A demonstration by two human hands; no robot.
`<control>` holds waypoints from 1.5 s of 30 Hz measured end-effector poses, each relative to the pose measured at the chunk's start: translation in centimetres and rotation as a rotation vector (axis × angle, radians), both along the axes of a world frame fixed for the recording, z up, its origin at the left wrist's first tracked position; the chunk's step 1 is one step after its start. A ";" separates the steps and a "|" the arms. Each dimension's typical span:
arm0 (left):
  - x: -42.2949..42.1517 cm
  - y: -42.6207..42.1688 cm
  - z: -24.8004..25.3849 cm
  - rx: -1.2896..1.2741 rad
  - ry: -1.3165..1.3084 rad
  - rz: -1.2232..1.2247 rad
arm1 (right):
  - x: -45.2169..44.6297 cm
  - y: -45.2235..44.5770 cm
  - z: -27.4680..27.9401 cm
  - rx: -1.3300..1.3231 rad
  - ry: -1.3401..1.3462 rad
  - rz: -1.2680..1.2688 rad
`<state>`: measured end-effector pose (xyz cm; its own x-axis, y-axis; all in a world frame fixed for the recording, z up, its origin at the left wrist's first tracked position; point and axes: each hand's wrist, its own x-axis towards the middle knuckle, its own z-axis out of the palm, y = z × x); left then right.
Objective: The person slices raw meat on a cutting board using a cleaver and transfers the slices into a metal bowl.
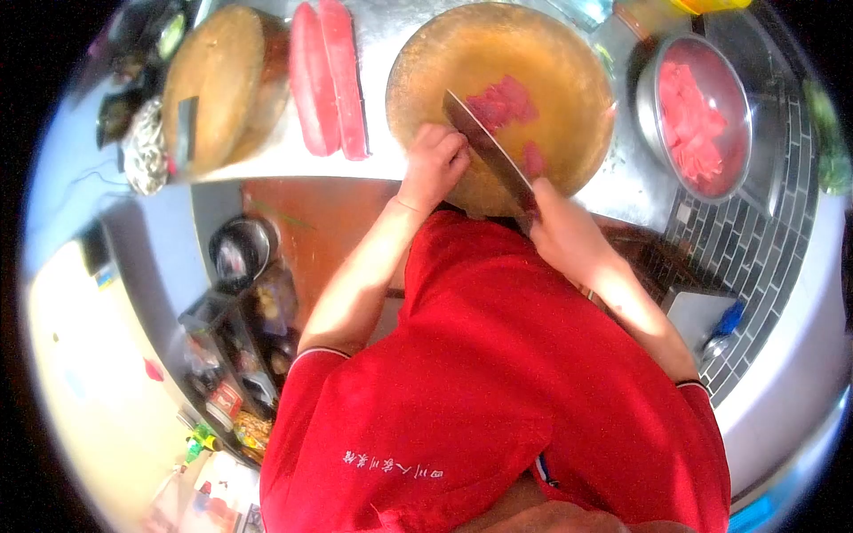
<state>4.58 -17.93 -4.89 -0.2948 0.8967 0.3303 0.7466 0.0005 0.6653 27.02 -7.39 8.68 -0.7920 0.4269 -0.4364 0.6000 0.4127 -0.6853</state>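
Observation:
My right hand (567,229) grips the handle of a cleaver (489,147), its blade slanting up and left across a round wooden chopping board (569,80). My left hand (434,163) rests with curled fingers at the board's near left edge, close beside the blade. Whatever lies under those fingers is hidden. Beyond the blade is a small heap of sliced red meat (505,102). A smaller piece of meat (533,158) lies nearer to my right hand.
Two long pieces of meat (318,89) lie left of the board, by a second round wooden block (213,75) with a dark flat object (186,129) at its edge. At right stands a metal bowl (649,115) of sliced meat (691,129). Shelves (235,329) stand lower left.

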 end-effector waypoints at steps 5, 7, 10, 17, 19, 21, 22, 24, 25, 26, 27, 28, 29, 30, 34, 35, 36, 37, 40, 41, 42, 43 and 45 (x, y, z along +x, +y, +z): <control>-0.1 0.1 0.6 -0.037 0.008 0.001 | -2.4 0.6 -3.6 -0.004 0.016 -0.043; 0.3 0.1 0.7 -0.043 0.007 0.007 | -1.3 1.2 -3.6 0.010 0.088 -0.078; 0.8 0.8 0.8 0.027 -0.006 0.057 | 1.5 4.1 -2.6 -0.483 -0.076 -0.422; 0.2 4.7 1.6 -0.054 -0.066 0.084 | 8.6 5.0 -6.9 -0.704 0.212 -0.861; -0.4 6.0 1.4 0.029 -0.124 0.029 | 9.7 4.3 -8.3 -0.706 0.241 -0.943; -1.0 7.6 1.0 0.038 -0.102 0.000 | 10.8 3.7 -9.2 -0.658 0.263 -0.973; -1.1 8.5 0.7 0.044 -0.092 -0.014 | 11.3 3.4 -9.5 -0.645 0.267 -1.006; -1.0 10.8 0.7 0.126 -0.031 -0.032 | 12.6 2.6 -10.2 -0.609 0.278 -1.055; -0.7 11.6 1.1 0.168 -0.001 -0.037 | 13.5 2.2 -10.5 -0.585 0.285 -1.071; -0.4 12.1 1.4 0.131 0.016 -0.095 | 14.3 1.8 -10.9 -0.561 0.290 -1.086; 0.0 12.4 1.8 0.095 0.032 -0.152 | 14.5 1.1 -10.4 -0.546 0.286 -1.097; 0.2 12.5 1.9 0.059 0.048 -0.207 | 14.4 0.3 -9.7 -0.530 0.282 -1.105; 0.6 12.2 2.0 0.034 0.018 -0.226 | 14.5 -0.4 -9.2 -0.516 0.278 -1.110; 1.0 11.7 2.0 0.009 -0.009 -0.244 | 14.8 -1.3 -9.7 -0.526 0.277 -1.113; 2.2 9.1 2.0 -0.008 -0.053 -0.268 | 11.6 -3.0 -7.8 -0.528 0.211 -1.096; 2.7 8.5 1.9 -0.007 -0.052 -0.232 | 10.8 -2.9 -7.7 -0.515 0.146 -1.027; 3.2 7.9 1.7 -0.005 -0.050 -0.194 | 9.5 -2.7 -7.4 -0.509 0.111 -0.981; 3.6 7.4 1.9 -0.002 -0.047 -0.156 | 8.0 -2.5 -7.1 -0.503 0.080 -0.934; 4.6 6.5 2.6 -0.031 -0.029 -0.067 | 3.7 -2.3 -6.8 -0.442 0.073 -0.768; 4.8 6.1 2.7 -0.051 -0.038 -0.002 | 2.3 -2.3 -7.0 -0.469 0.029 -0.728; 5.2 5.8 2.5 -0.069 -0.049 0.056 | 1.5 -3.1 -8.0 -0.400 0.062 -0.688; 5.7 5.7 2.1 -0.078 -0.059 0.113 | 0.6 -3.4 -8.4 -0.322 0.097 -0.650; 5.7 5.3 1.6 -0.066 -0.164 0.187 | -0.3 -4.0 -7.9 -0.343 0.178 -0.582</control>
<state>10.25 -12.63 -3.32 -0.5022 0.8397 0.2067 0.6115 0.1758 0.7715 26.71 -11.36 0.81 -0.5482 0.6649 -0.5073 0.5244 -0.1992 -0.8278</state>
